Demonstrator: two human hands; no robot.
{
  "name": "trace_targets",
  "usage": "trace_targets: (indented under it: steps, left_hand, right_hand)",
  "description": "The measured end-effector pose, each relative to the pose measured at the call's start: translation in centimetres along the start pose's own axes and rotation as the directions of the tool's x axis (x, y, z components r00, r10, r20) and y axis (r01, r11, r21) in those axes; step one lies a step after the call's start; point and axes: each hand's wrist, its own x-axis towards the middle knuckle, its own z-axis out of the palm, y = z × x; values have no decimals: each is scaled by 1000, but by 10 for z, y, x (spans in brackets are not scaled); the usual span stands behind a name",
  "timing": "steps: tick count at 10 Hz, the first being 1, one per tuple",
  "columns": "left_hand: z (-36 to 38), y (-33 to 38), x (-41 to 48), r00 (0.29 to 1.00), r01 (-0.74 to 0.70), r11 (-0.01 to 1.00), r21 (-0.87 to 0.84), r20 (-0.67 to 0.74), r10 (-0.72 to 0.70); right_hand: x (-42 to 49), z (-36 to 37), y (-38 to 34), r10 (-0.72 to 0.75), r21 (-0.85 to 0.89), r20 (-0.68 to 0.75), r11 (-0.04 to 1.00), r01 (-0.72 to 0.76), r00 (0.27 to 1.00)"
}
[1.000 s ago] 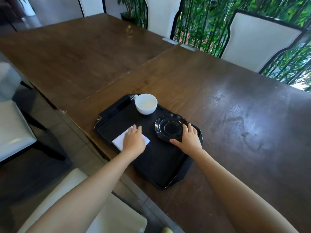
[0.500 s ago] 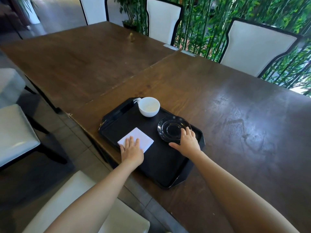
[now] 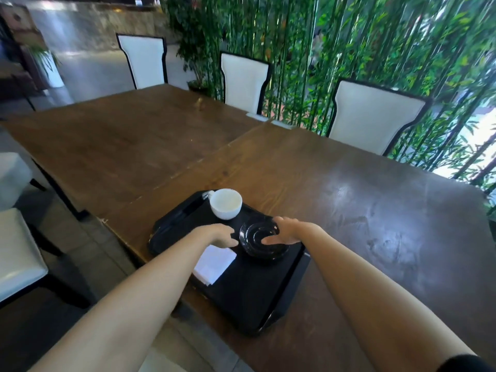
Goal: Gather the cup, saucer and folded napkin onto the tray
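Note:
A black tray (image 3: 241, 299) lies at the near edge of the dark wooden table (image 3: 362, 205). On its far corner stands a white cup (image 3: 226, 204), upright and empty. The black saucer (image 3: 261, 245) sits on the tray's right side, blurred. My left hand (image 3: 218, 234) grips its left rim. My right hand (image 3: 291, 232) reaches over its far right rim with the thumb on the saucer. A folded white napkin (image 3: 214, 264) lies on the tray just under my left wrist, left of the saucer.
White-backed chairs (image 3: 375, 116) line the table's far side in front of a bamboo screen (image 3: 349, 49). A white chair seat (image 3: 16, 251) stands at the left, below the table edge. A second table (image 3: 120, 146) adjoins at the left.
My left hand left the napkin and moved right to the saucer's left rim. My right hand shifted up over the saucer. The view tilted up, showing more of the room.

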Motion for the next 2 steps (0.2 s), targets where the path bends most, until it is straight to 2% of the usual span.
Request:
trace_targets:
  steps: [1, 2]
  left_hand:
    - [-56, 19, -20, 998, -50, 991, 125, 33, 46]
    - [-101, 31, -36, 997, -80, 988, 130, -1, 81]
  right_hand:
    - [-13, -46, -2, -9, -106, 81, 994, 18, 997]
    - [-27, -91, -1, -28, -207, 57, 978, 39, 998]
